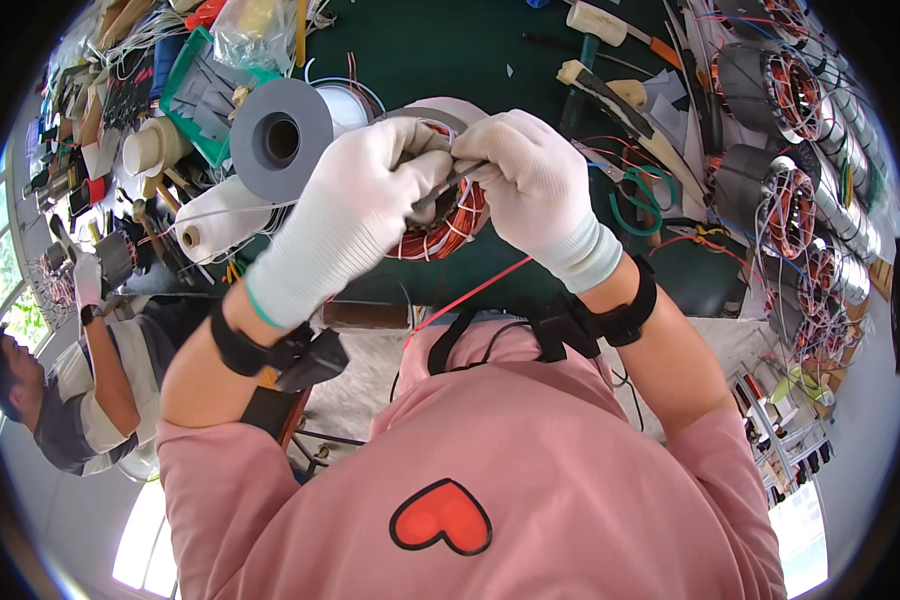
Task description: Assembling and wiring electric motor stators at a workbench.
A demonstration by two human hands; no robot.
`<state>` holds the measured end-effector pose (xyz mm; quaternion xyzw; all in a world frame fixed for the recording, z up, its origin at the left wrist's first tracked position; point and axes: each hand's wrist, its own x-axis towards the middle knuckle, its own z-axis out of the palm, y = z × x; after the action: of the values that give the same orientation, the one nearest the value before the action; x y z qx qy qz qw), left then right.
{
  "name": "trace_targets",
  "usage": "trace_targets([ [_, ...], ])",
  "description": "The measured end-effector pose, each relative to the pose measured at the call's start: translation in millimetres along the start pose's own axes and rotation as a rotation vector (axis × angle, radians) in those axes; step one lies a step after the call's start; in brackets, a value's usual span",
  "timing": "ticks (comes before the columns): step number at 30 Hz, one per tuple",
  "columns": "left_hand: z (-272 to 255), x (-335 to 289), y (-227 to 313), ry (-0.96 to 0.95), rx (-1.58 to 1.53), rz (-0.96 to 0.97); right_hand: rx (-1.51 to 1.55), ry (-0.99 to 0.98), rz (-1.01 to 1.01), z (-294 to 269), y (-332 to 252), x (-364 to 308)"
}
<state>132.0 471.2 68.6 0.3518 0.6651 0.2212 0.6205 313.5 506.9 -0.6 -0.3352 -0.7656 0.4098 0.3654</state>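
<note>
My left hand (pixel 365 195) and my right hand (pixel 530 175), both in white knit gloves, meet over a motor stator (pixel 455 230) with red-brown copper windings and white lacing. The fingers of both hands are closed in a pinch on a thin dark strip (pixel 467 172), which runs between them above the windings. Whether it is a sleeve or a wire I cannot tell. Much of the stator is hidden under the gloves. A red wire (pixel 470 295) trails from its near side toward my body.
Left of my hands stand a grey-flanged spool (pixel 255 140), a white thread cone (pixel 215 222) and a green bin (pixel 185 100). Green-handled scissors (pixel 650 195) and a mallet (pixel 600 22) lie rightward. Several wound stators (pixel 755 200) line the right side. A co-worker (pixel 85 390) handles another stator at far left.
</note>
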Motion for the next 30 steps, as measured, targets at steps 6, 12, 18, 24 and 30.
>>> trace_targets([
  [6,-2.4,-4.9,4.9,0.007,0.016,0.054,0.137,0.007,0.157,-3.3,-9.6,3.5],
  [12,-9.2,0.8,-19.4,0.319,1.077,0.902,0.382,-0.048,0.4,-3.0,-11.5,4.2],
  [18,-5.3,7.2,-15.9,0.215,0.855,0.893,0.295,-0.083,0.419,-12.1,-14.9,7.4],
  [24,-3.1,-1.3,-8.2,-0.172,-0.651,-0.218,0.075,-0.028,0.087,-9.1,-10.9,-3.1],
  [30,8.5,-32.6,2.6,0.024,-0.128,0.097,0.152,0.043,0.28,-27.2,-19.9,-1.7],
])
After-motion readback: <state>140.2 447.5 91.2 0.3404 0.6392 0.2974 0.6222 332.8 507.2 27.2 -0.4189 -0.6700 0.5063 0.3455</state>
